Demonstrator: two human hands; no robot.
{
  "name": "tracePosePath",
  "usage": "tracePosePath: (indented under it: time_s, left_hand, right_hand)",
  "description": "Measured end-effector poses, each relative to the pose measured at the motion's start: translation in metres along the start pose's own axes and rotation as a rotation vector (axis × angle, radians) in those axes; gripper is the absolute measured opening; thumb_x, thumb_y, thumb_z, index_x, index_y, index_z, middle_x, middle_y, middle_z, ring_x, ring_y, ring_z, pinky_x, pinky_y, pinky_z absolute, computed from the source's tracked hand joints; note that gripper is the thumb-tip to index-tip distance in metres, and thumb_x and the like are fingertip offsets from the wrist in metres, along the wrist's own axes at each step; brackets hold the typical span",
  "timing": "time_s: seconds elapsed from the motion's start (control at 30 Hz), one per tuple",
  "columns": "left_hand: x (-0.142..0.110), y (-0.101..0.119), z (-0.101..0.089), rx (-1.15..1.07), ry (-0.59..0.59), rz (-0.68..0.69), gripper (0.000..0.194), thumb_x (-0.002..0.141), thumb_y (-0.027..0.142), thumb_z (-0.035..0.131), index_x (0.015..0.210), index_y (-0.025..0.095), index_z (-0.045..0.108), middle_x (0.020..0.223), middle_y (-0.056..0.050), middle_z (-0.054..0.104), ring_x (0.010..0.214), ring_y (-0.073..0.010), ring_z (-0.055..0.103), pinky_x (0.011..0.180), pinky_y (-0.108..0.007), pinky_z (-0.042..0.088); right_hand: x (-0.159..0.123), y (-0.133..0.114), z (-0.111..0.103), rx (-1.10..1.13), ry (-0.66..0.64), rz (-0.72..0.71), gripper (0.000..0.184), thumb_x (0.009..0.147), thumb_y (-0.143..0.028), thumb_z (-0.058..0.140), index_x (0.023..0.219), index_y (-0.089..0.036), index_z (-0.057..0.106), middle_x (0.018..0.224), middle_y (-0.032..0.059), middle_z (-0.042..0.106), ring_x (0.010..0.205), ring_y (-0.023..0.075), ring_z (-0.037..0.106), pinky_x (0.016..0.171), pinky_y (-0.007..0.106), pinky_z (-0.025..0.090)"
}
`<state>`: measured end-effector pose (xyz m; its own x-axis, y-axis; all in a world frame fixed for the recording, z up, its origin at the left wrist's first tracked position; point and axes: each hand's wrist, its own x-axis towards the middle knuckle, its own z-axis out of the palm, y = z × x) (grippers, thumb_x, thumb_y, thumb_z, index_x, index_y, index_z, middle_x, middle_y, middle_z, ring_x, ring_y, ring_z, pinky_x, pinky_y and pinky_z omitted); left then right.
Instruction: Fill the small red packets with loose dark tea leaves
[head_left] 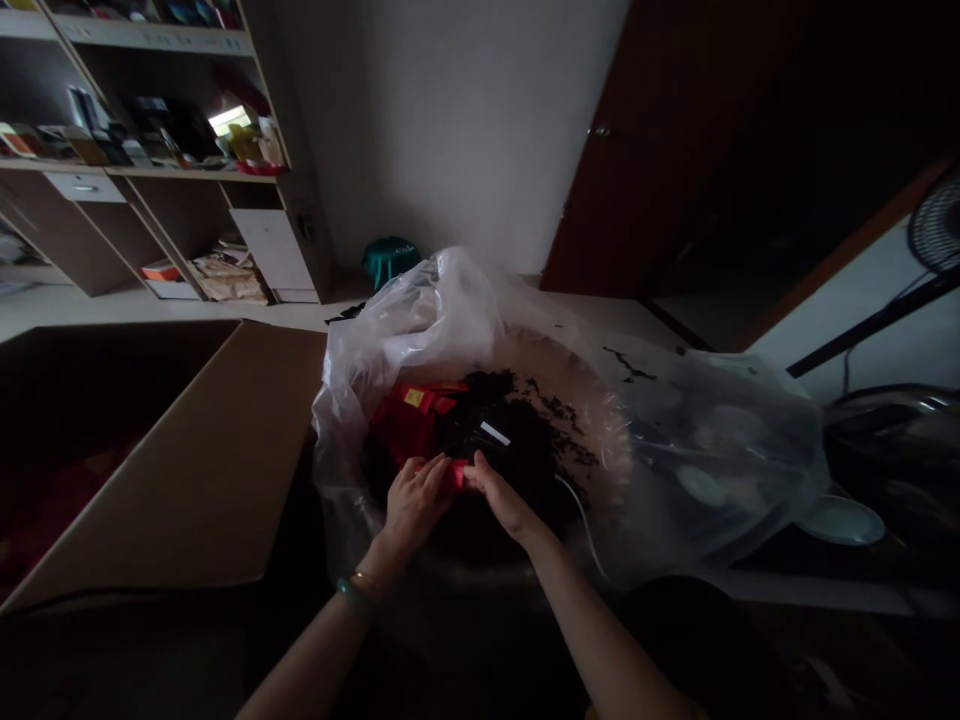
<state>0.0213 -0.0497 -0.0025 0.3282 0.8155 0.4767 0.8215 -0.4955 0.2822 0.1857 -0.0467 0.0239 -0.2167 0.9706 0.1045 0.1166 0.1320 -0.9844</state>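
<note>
Between my two hands is a small red packet (453,478), with much of it covered by fingers. My left hand (416,500), with a green bangle and a gold bracelet at its wrist, grips the packet's left side. The fingers of my right hand (496,492) close on its right end. Both hands are over a wide round container (600,420) lined with clear plastic (457,290). In it lie dark shredded leaves (536,420), more red packets (405,420) and a dark device with a white strip (495,433). A white cord (581,510) runs from near the device over the rim.
A large open cardboard box (202,470) stands at the left with dim red items inside. Clear plastic sheeting (720,450) spreads right, beside a pale plate (844,520). Behind are shelves (165,170), a green covered bin (390,260), a brown door (637,150) and a fan (934,225).
</note>
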Motion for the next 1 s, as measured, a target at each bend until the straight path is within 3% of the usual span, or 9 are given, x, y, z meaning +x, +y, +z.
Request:
tracePosePath:
  time_s: [0.17, 0.27, 0.43, 0.5, 0.6, 0.67, 0.73, 0.87, 1.0]
  left_hand:
    - [0.003, -0.002, -0.002, -0.044, 0.111, -0.142, 0.046, 0.069, 0.016, 0.069, 0.115, 0.018, 0.062, 0.11, -0.006, 0.07, 0.095, -0.0244, 0.057, 0.085, -0.035, 0.05]
    - [0.005, -0.004, -0.001, -0.114, 0.193, -0.237, 0.042, 0.07, 0.021, 0.069, 0.111, 0.019, 0.064, 0.099, -0.006, 0.071, 0.088, -0.0217, 0.06, 0.081, -0.033, 0.051]
    - [0.007, -0.014, 0.003, -0.194, 0.4, -0.481, 0.044, 0.064, 0.034, 0.074, 0.105, 0.018, 0.067, 0.084, -0.005, 0.068, 0.07, -0.0184, 0.062, 0.07, -0.031, 0.053]
    - [0.007, -0.017, 0.004, -0.204, 0.463, -0.563, 0.047, 0.064, 0.039, 0.073, 0.105, 0.018, 0.067, 0.085, -0.005, 0.067, 0.068, -0.0184, 0.063, 0.068, -0.032, 0.054]
    - [0.007, -0.02, 0.006, -0.22, 0.499, -0.615, 0.049, 0.063, 0.044, 0.072, 0.105, 0.017, 0.067, 0.087, -0.006, 0.068, 0.069, -0.0192, 0.064, 0.068, -0.033, 0.054]
    - [0.006, -0.021, 0.006, -0.23, 0.502, -0.62, 0.049, 0.063, 0.044, 0.072, 0.104, 0.018, 0.067, 0.088, -0.007, 0.068, 0.07, -0.0197, 0.065, 0.068, -0.033, 0.054]
    - [0.006, -0.021, 0.006, -0.239, 0.5, -0.619, 0.049, 0.062, 0.044, 0.073, 0.104, 0.018, 0.067, 0.088, -0.007, 0.068, 0.07, -0.0198, 0.065, 0.068, -0.033, 0.054]
    - [0.006, -0.019, 0.005, -0.259, 0.48, -0.594, 0.049, 0.063, 0.043, 0.073, 0.105, 0.018, 0.067, 0.088, -0.007, 0.067, 0.07, -0.02, 0.065, 0.068, -0.033, 0.055]
    - [0.006, -0.017, 0.004, -0.27, 0.471, -0.534, 0.048, 0.063, 0.041, 0.074, 0.104, 0.018, 0.066, 0.09, -0.007, 0.068, 0.076, -0.0214, 0.065, 0.073, -0.034, 0.055]
  right_hand:
    - [0.007, 0.016, -0.021, -0.238, 0.239, -0.049, 0.055, 0.091, -0.056, 0.033, 0.082, -0.017, 0.07, 0.084, 0.0107, 0.072, 0.083, 0.0225, 0.066, 0.081, 0.036, 0.051]
    - [0.017, 0.029, -0.031, -0.444, 0.189, -0.157, 0.04, 0.092, -0.042, 0.038, 0.089, -0.018, 0.07, 0.092, 0.0114, 0.072, 0.09, 0.0228, 0.066, 0.084, 0.036, 0.05]
    - [0.041, 0.034, -0.033, -0.746, 0.101, -0.25, 0.035, 0.091, -0.029, 0.039, 0.11, -0.014, 0.065, 0.11, 0.0134, 0.068, 0.106, 0.0217, 0.061, 0.096, 0.037, 0.045]
    - [0.054, 0.031, -0.025, -0.903, -0.003, -0.225, 0.042, 0.09, -0.035, 0.046, 0.124, -0.012, 0.057, 0.126, 0.0164, 0.059, 0.121, 0.0247, 0.051, 0.103, 0.04, 0.038]
    - [0.073, 0.025, -0.006, -1.129, -0.216, -0.098, 0.08, 0.077, -0.053, 0.061, 0.141, -0.011, 0.037, 0.149, 0.0213, 0.031, 0.139, 0.0347, 0.024, 0.109, 0.049, 0.025]
    - [0.083, 0.02, 0.007, -1.225, -0.341, -0.024, 0.096, 0.068, -0.06, 0.066, 0.144, -0.013, 0.031, 0.152, 0.0229, 0.022, 0.14, 0.0402, 0.015, 0.109, 0.055, 0.019]
    - [0.085, 0.015, 0.016, -1.288, -0.406, -0.019, 0.097, 0.063, -0.061, 0.07, 0.141, -0.014, 0.036, 0.148, 0.0239, 0.03, 0.138, 0.0419, 0.019, 0.107, 0.058, 0.018]
    - [0.069, 0.002, 0.019, -1.383, -0.398, -0.131, 0.069, 0.063, -0.048, 0.075, 0.122, -0.02, 0.052, 0.124, 0.0166, 0.054, 0.118, 0.0347, 0.045, 0.097, 0.05, 0.034]
    - [0.055, -0.004, 0.016, -1.427, -0.447, -0.176, 0.057, 0.067, -0.041, 0.075, 0.118, -0.027, 0.054, 0.122, 0.0116, 0.054, 0.113, 0.0311, 0.048, 0.091, 0.046, 0.039]
